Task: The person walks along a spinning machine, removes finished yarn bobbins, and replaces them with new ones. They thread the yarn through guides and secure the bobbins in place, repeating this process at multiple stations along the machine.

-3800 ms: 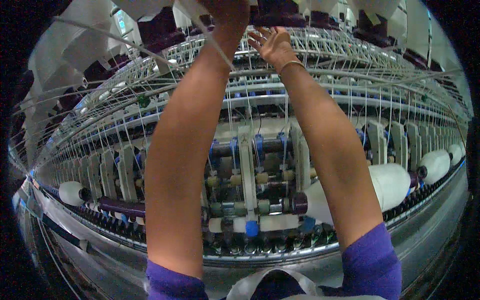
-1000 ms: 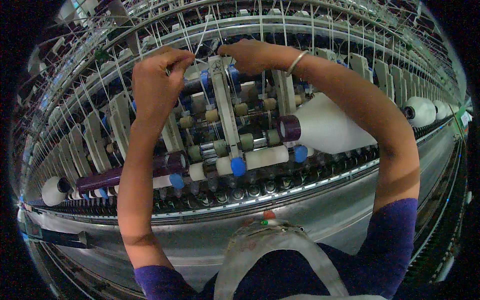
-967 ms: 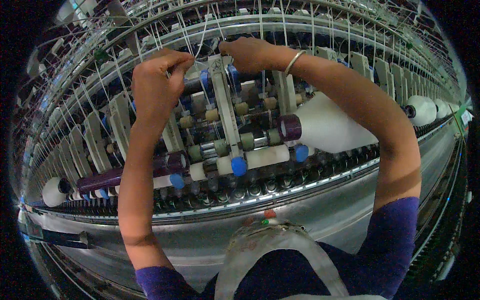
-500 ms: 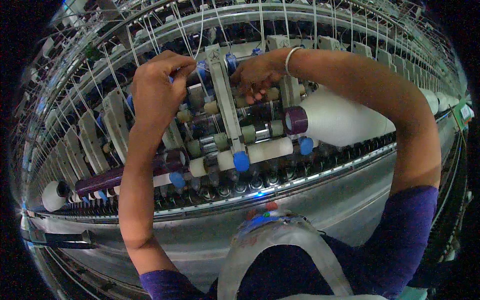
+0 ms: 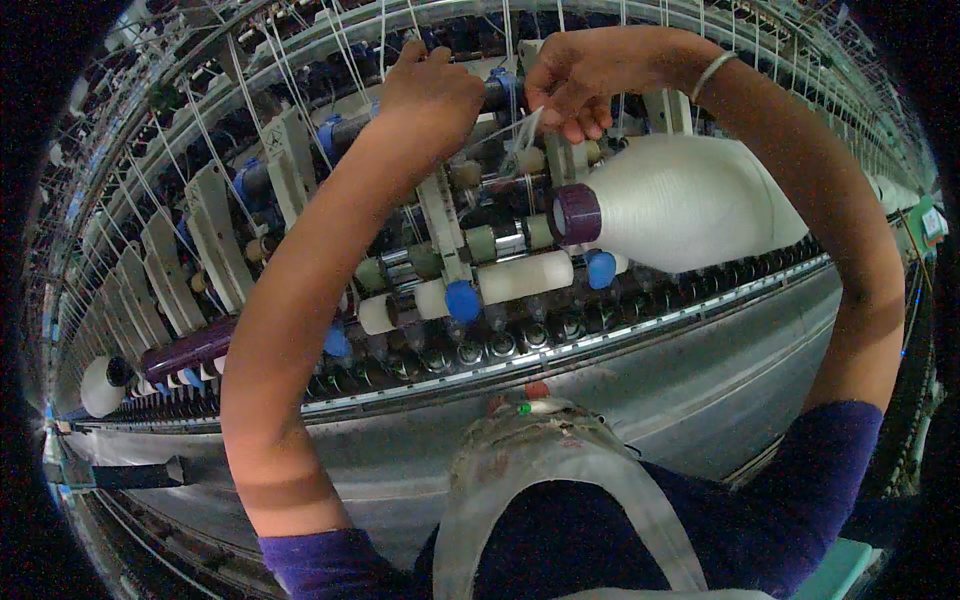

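Observation:
My right hand [image 5: 572, 88], with a bangle at its wrist, pinches a wispy white roving strand [image 5: 520, 128] at the spinning frame's drafting rollers. From the pinch the strand trails toward my left hand [image 5: 432, 92] and droops over the rollers. My left hand is closed with bent fingers, raised beside the hanging white strands; its fingertips are partly hidden, so what they hold cannot be made out. Below my right hand lies a large white yarn package [image 5: 690, 205] on a purple tube [image 5: 577, 214]. Pale rollers [image 5: 525, 277] with a blue end cap [image 5: 462, 301] sit beneath both hands.
Grey pressure arms [image 5: 217, 245] line the machine to the left, beside a dark purple tube [image 5: 190, 348]. A row of spindles [image 5: 470, 352] runs along a metal rail [image 5: 430, 388]. White strands hang from above. A light apron [image 5: 480, 480] covers my front.
My left hand has moved right and up across the rollers. My right hand has shifted right and up, and a white roving strand now shows at its fingers. The whole view has shifted slightly.

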Tool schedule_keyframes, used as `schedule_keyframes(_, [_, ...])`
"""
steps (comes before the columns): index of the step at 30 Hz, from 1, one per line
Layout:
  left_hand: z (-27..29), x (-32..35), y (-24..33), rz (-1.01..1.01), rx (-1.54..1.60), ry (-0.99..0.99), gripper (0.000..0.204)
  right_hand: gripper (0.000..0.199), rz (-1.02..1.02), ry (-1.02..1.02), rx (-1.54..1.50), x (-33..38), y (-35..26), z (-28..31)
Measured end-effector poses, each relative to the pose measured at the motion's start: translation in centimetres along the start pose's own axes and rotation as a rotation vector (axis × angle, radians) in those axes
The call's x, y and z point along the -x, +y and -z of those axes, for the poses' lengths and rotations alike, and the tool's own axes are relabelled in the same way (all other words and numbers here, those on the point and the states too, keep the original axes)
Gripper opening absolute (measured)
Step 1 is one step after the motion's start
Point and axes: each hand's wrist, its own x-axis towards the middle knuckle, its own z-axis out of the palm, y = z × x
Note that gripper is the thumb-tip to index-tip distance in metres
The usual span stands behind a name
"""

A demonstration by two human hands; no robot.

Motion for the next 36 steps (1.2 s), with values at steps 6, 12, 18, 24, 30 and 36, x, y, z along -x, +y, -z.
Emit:
schedule_keyframes(6, [-1.7,-0.3,0.9,0.156,-0.054,0.156,0.022,0.014,0.08,0.013,-0.128,1.5,2.9,0.2])
schedule_keyframes(12, [-1.6,-0.1,1.2,0.215,-0.105,0.076,0.021,0.028,0.046,-0.113,-0.226,2.6,3.8,1.5])
schedule_keyframes(18, [-0.2,-0.3,1.5,0.244,-0.156,-0.067,0.039,0.022,0.129,-0.143,-0.252,3.1,4.0,1.5])
schedule_keyframes(24, [1.1,-0.6,2.1,0.232,-0.228,-0.314,0.022,0.024,0.118,-0.108,-0.205,3.7,3.8,1.7])
schedule_keyframes(30, [2.1,-1.1,2.4,0.235,-0.21,-0.405,0.024,0.023,0.179,-0.125,-0.229,2.6,4.2,1.8])
schedule_keyframes(36, [0.7,-1.1,2.2,0.209,-0.19,-0.388,0.028,0.023,0.203,-0.08,-0.227,2.3,4.0,1.9])
